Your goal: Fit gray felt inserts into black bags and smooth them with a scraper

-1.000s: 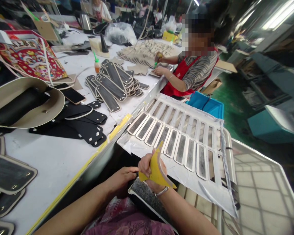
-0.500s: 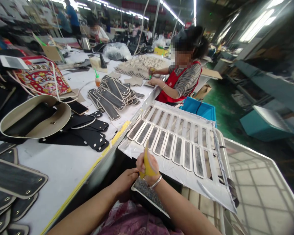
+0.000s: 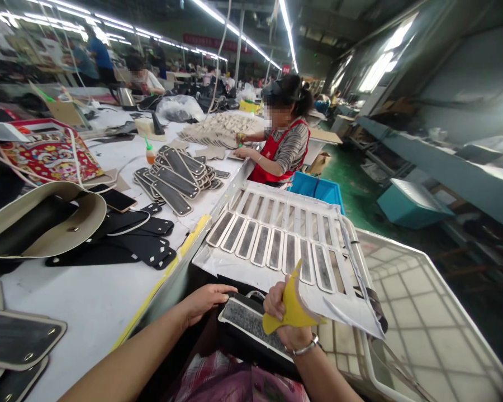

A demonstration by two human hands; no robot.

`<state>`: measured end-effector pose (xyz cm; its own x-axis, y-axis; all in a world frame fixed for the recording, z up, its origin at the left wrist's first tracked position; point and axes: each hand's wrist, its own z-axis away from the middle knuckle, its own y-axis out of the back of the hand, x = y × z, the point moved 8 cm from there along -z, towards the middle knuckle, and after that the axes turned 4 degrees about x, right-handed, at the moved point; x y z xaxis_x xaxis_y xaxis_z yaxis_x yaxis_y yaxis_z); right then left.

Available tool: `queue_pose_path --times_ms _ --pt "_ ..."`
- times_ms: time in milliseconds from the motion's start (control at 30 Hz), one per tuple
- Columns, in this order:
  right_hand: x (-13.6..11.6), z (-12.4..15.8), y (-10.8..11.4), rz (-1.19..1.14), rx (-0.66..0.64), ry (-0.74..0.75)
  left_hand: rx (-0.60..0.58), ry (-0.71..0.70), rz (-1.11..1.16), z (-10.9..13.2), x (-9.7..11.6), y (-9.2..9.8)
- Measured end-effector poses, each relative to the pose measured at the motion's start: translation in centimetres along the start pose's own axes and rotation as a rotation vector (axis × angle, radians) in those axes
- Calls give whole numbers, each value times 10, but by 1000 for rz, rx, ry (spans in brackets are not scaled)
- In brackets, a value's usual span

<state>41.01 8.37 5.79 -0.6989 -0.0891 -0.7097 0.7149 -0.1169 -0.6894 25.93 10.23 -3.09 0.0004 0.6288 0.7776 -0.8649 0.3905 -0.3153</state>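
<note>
Gripping yellow piece [image 3: 294, 308], right hand [image 3: 275, 301], unreadably printed red bag [image 3: 44, 155]

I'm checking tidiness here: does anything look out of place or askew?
The heap of dark panels on the table lies askew, at mixed angles, unlike the row on the white sheet. A phone looks out of place beside black pieces.

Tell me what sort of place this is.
Likely a factory workshop, perhaps for bags: a pile of flat, grey, round-cornered pieces with beige edges lies on a long white table, a person in a red apron works there, and white tube lights run overhead.
</note>
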Motion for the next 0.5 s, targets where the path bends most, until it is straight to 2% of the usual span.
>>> queue_pose_path --times_ms 100,267,400,500 --pt "3 14 10 44 46 6 46 1 -40 0 3 -2" --pt "6 32 20 214 137 99 142 -28 -69 -2 3 -9" --pt "6 41 17 410 201 172 211 -82 -84 -2 4 -12" --pt "5 47 10 539 221 157 186 -104 -56 4 3 -12"
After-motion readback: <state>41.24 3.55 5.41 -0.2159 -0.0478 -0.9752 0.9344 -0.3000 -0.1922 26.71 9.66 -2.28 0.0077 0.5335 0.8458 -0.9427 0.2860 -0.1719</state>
